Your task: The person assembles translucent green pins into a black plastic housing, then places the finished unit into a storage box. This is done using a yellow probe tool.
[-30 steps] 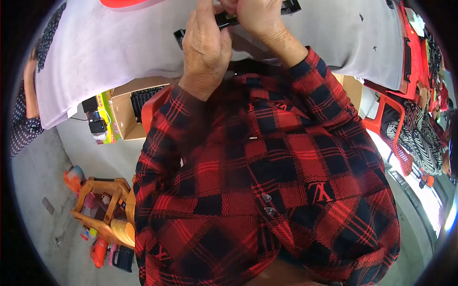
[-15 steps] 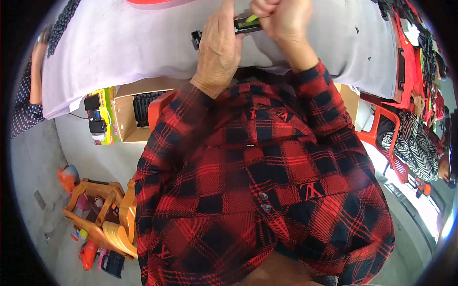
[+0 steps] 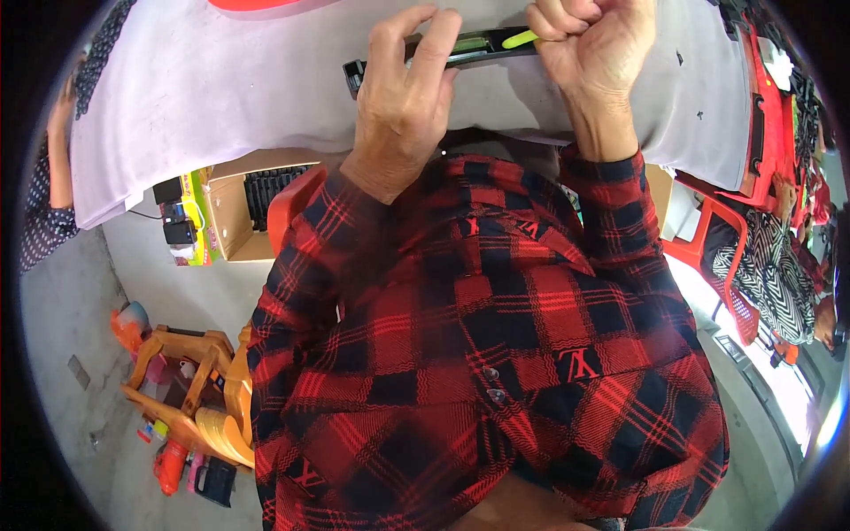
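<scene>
A long, flat black device lies on the pale grey table cloth near the table's front edge. My left hand rests on its left part, fingers pressing over the top edge. My right hand is closed in a fist around a yellow-green tool, whose tip points left at the device's green inner part. My red and black checked sleeves fill the lower middle of the view.
An open cardboard box with black parts stands under the table at left, beside a red plastic chair. A wooden stool and toys lie at lower left. Another person's arm is at far left; a person in patterned clothes sits at right.
Both hands and the black device have come lower and more to the right in the picture. The yellow-green tool in the right fist now shows more clearly against the device.
</scene>
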Demonstrator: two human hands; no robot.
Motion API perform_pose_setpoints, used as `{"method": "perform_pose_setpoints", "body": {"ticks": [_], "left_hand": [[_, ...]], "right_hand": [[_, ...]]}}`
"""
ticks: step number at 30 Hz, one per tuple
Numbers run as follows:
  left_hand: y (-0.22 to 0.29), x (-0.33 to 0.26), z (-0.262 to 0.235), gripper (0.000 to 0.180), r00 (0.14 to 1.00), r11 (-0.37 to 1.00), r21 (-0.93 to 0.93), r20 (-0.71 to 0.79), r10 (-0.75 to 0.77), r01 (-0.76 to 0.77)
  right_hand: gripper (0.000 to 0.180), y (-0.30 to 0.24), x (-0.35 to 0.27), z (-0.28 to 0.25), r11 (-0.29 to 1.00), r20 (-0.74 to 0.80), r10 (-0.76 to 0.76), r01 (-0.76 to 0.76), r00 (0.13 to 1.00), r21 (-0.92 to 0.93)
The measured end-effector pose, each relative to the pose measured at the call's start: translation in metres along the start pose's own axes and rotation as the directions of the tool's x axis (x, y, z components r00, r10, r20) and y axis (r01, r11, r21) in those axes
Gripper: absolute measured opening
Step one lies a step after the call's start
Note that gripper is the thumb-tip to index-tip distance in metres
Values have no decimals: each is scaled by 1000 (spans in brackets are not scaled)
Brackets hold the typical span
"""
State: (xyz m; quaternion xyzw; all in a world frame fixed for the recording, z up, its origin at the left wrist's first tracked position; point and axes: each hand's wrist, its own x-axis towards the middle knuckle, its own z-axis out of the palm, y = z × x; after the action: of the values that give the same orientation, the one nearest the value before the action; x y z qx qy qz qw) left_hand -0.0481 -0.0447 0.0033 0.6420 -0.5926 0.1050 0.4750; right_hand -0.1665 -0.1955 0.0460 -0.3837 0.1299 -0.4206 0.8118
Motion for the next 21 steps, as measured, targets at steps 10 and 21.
{"method": "perform_pose_setpoints", "body": {"ticks": [10, 21], "left_hand": [[-25, 11, -6, 53, 937, 819, -544, -347, -20, -184], [-23, 15, -44, 39, 933, 983, 1, 316, -173, 182]], "right_hand": [[60, 30, 2, 28, 998, 55, -18, 22, 998, -65], [61, 41, 6, 38, 979, 85, -23, 39, 996, -198]]}}
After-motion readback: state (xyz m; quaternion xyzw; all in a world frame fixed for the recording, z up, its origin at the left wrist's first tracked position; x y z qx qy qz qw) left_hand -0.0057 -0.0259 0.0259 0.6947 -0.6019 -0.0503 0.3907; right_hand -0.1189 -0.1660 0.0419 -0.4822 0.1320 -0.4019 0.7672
